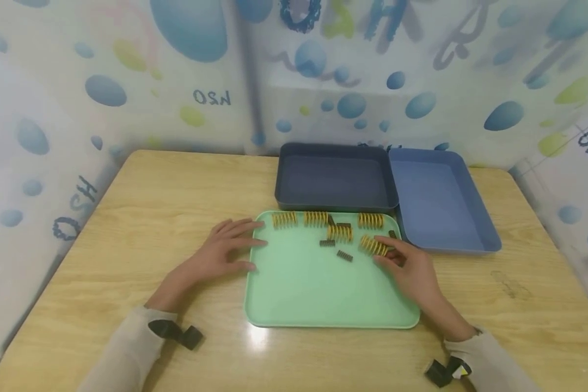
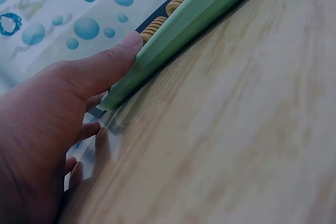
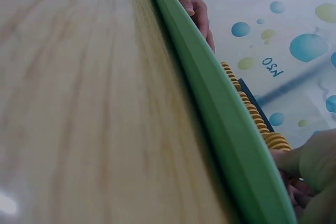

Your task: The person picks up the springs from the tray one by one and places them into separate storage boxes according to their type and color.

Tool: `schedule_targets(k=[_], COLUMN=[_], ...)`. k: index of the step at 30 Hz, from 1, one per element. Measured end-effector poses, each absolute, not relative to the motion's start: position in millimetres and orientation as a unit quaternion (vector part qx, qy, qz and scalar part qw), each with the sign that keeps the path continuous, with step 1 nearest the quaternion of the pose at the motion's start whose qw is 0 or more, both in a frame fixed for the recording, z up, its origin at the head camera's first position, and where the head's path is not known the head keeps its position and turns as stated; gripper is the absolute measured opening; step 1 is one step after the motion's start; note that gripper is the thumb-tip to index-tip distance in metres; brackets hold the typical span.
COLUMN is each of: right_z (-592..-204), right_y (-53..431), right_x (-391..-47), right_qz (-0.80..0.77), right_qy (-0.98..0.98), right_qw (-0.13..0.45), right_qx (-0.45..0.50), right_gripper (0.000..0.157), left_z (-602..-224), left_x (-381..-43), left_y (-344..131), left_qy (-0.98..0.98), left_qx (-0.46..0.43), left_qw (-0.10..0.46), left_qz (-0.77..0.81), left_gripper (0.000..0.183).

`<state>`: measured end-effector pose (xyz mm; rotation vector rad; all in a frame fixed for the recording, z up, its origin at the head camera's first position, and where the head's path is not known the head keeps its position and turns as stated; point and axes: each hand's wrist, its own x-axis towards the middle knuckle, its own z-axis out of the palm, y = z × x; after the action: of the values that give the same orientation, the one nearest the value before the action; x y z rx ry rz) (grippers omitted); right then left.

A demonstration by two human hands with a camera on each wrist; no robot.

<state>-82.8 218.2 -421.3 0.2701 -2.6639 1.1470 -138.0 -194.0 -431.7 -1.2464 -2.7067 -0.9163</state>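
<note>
A light green tray [image 1: 313, 294] lies on the table and carries several large yellow springs [image 1: 285, 219] and several small dark springs [image 1: 344, 255], mostly along its far side. My right hand [image 1: 411, 269] reaches over the tray's right side and pinches a yellow spring [image 1: 374, 245] between thumb and fingers. In the right wrist view that yellow spring [image 3: 276, 141] shows at the fingertips, with the tray wall hiding its lower part. My left hand [image 1: 222, 250] rests at the tray's left edge, fingers extended; in the left wrist view its thumb [image 2: 123, 51] lies against the green rim.
Behind the tray stands a dark navy bin [image 1: 335, 182]. A lighter blue bin [image 1: 443, 201] adjoins it on the right, close to the tray's far right corner. The wooden table [image 1: 127, 218] runs back to a patterned wall covering [image 1: 294, 98].
</note>
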Motion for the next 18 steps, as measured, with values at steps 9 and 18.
schedule_targets(k=[9,18], right_z=[-404,-387], right_y=[220,215], right_x=[-88,-96], right_qz=[0.407,0.404], right_qy=[-0.904,-0.902], right_qw=[0.071,0.066], right_qx=[0.107,0.133], right_gripper=[0.040,0.039], left_z=[-433,-434], left_x=[-136,-137], left_y=[-196,-196], left_qy=[-0.869,-0.867], left_qx=[-0.401,-0.406], left_qw=[0.014,0.010], left_qz=[-0.289,-0.288], left_gripper=[0.047,0.047])
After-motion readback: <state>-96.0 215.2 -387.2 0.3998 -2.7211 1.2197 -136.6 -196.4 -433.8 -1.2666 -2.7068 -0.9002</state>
